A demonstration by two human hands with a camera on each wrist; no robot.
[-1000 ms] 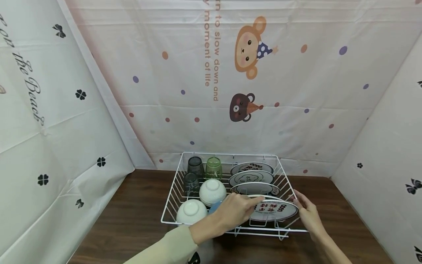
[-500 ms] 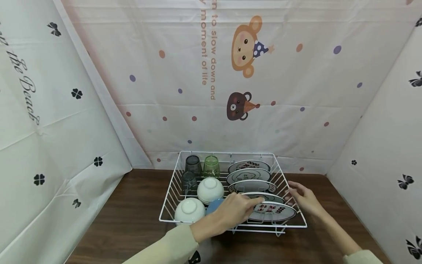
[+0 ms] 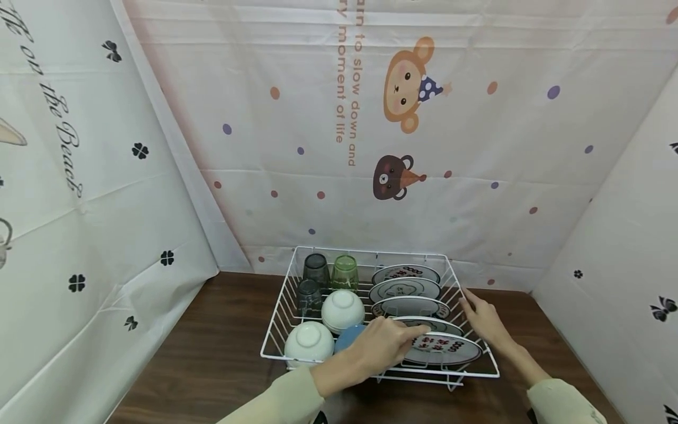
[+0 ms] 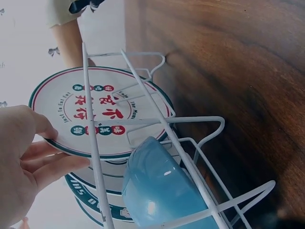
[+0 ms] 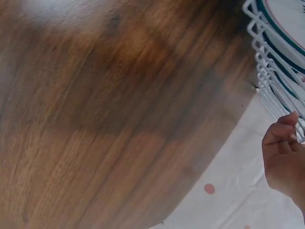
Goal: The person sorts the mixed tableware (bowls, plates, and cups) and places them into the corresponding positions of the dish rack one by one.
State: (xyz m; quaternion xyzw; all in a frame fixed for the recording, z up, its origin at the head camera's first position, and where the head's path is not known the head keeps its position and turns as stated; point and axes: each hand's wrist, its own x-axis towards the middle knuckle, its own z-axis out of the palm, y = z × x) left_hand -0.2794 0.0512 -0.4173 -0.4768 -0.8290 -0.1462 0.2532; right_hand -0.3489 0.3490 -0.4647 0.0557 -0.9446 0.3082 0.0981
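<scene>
A white wire dish rack (image 3: pixel 371 251) stands on a dark wooden table. My left hand (image 3: pixel 385 343) pinches the left edge of the front plate (image 3: pixel 447 350), a white one with red lettering. In the left wrist view the thumb lies on the printed face of the plate (image 4: pixel 71 109), with fingers behind it. My right hand (image 3: pixel 484 321) holds the rack's right rim, its fingers bent at the wires in the right wrist view. Behind the front plate several more plates (image 3: pixel 405 288) stand in a row. A blue bowl (image 4: pixel 157 186) is partly hidden by my left hand in the head view.
Two white bowls, one nearer (image 3: pixel 309 340) and one farther (image 3: pixel 342 309), sit upside down in the rack's left part. Behind them are two dark glasses (image 3: pixel 316 270) and a green glass (image 3: pixel 345 272). Printed cloth walls (image 3: pixel 296 118) enclose the table at back and sides.
My right hand has moved back along the rack's right side, from near the front plate towards the rear. My left hand keeps its pinch on the front plate. The head view has shifted slightly.
</scene>
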